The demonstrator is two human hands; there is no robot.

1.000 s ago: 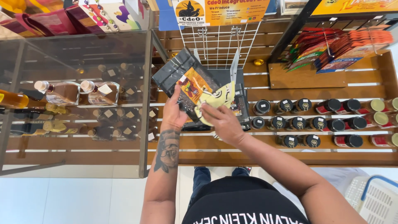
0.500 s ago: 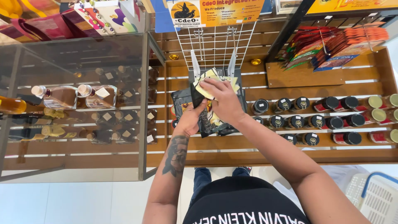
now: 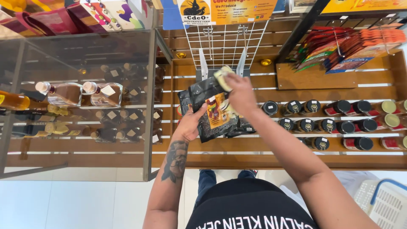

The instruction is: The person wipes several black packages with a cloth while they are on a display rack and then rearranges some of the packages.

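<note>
1. The scene is viewed from a single head-worn camera, aimed steeply downward.
2. The wooden shelf (image 3: pixel 296 159) is seen at arm's length.
3. The shelf's front edge is framed low.

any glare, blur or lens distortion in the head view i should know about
Head view: bright, even light; the glass case carries reflections that wash out the bottles behind it. The right hand and the pale item at its fingertips look slightly motion-blurred; the left hand and dark packet are sharper. Wide-angle lens: shelf lines fan outward.
</note>
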